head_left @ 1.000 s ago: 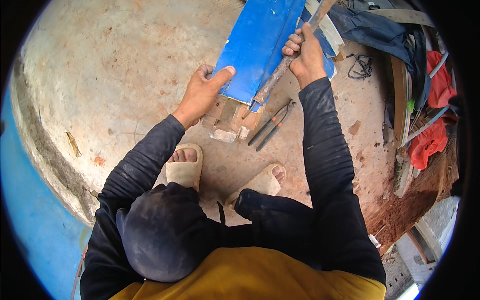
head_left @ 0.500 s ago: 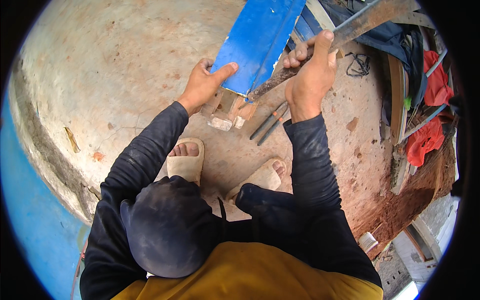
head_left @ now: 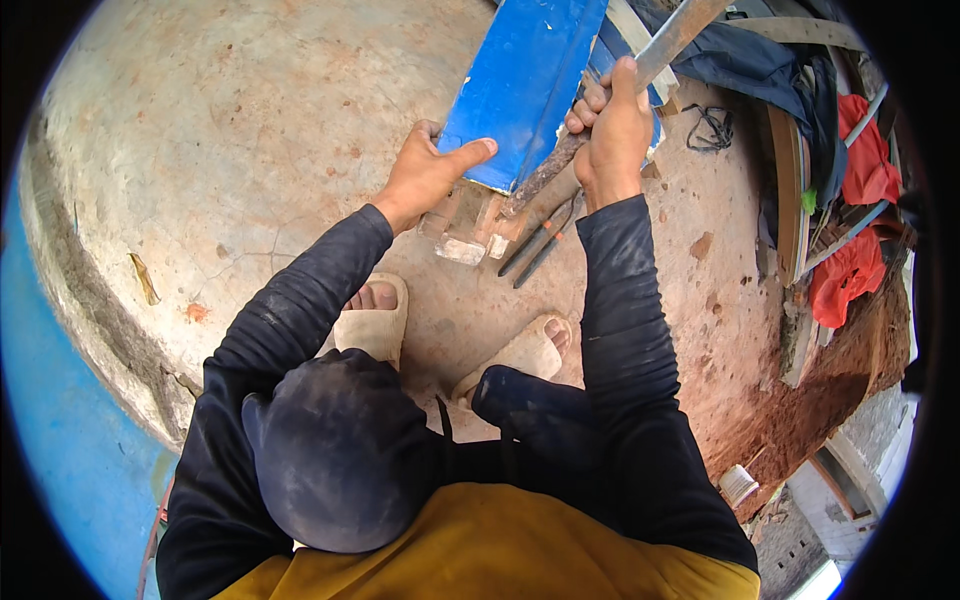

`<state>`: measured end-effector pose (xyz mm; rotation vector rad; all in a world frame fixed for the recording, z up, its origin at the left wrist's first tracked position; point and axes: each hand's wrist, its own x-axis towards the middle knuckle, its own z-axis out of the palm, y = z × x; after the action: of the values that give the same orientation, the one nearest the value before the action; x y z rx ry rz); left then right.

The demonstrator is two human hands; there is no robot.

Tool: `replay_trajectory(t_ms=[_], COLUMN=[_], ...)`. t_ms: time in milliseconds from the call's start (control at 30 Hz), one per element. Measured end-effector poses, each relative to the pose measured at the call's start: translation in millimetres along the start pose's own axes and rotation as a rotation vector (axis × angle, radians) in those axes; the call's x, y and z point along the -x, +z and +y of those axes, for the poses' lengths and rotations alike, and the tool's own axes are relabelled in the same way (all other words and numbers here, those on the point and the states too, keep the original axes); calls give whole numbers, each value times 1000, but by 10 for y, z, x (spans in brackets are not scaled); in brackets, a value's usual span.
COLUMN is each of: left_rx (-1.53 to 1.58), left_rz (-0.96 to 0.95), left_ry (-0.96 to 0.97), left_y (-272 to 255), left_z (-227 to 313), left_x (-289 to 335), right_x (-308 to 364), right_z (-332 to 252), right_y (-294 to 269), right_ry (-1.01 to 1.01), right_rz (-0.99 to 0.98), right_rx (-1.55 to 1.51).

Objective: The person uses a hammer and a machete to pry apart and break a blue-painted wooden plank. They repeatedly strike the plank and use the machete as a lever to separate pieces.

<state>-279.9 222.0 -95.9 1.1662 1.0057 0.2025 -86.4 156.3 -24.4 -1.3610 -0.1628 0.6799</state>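
A blue painted board (head_left: pixel 525 90) slopes down toward me, with bare wooden blocks (head_left: pixel 462 222) under its near end. My left hand (head_left: pixel 425 170) is closed on the board's left edge, thumb on the blue face, other fingers mostly hidden. My right hand (head_left: pixel 612 140) grips the rusty handle of a long machete-like tool (head_left: pixel 670 45). Its wide metal blade runs up to the upper right, and the narrow rusty end lies against the near right corner of the board. Below that corner, dark pliers with orange marks (head_left: pixel 540 248) lie on the floor.
Dark cloth (head_left: pixel 745 70), red cloth (head_left: pixel 850 275) and wooden strips (head_left: pixel 790 200) are piled at the right. A black cord loop (head_left: pixel 712 128) lies on the worn concrete floor (head_left: pixel 230 130). My sandalled feet (head_left: pixel 375 315) are just below the board.
The board and my left hand have shifted slightly right. My right hand has moved a little up and left, and the blade has swung to a steeper angle.
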Motion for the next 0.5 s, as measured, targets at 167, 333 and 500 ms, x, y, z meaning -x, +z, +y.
replay_trajectory(t_ms=[167, 333, 500], left_rx=[43, 20, 62], left_rz=[1, 3, 3], left_ry=[16, 5, 21], left_y=[49, 20, 34], left_z=[-83, -53, -7], left_x=[-21, 5, 37], right_x=[412, 593, 382], right_z=[-106, -146, -176], right_y=[270, 457, 403], right_ry=[-212, -284, -158], right_rz=[-8, -105, -152], right_rx=[115, 254, 143])
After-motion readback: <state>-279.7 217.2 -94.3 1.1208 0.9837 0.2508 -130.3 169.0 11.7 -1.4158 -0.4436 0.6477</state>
